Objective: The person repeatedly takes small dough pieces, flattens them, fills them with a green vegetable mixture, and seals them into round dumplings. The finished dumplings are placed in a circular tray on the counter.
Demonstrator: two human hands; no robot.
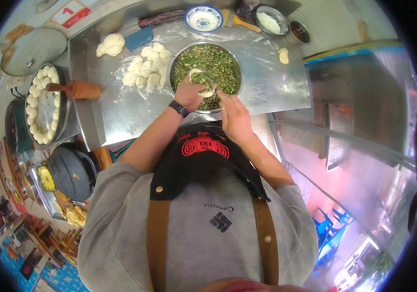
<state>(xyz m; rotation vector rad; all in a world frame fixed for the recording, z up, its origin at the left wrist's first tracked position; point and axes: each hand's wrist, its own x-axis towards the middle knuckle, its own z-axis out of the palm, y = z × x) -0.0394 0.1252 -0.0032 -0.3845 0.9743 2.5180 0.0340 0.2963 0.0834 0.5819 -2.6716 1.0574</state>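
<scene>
My left hand (188, 95), with a dark watch at the wrist, holds a round dough wrapper (195, 75) cupped over the metal bowl's near half. Green chopped filling lies in the wrapper. Beneath it, the wide steel bowl (242, 75) is full of chopped greens filling (206, 54). My right hand (235, 116) is at the bowl's near right rim, its fingertips close to the wrapper's edge. A thin dark thing shows at those fingertips, but blur hides whether it is a utensil in the grip. Several floured dough pieces (146, 69) sit left of the bowl.
A rolling pin (84, 90) lies at the table's left edge, beside a round pan (30, 131) of small buns. Behind are a dough lump (111, 44), blue scraper (139, 38), blue-and-white bowl (204, 18), brush (243, 23), flour bowl (272, 20) and metal cup (298, 33).
</scene>
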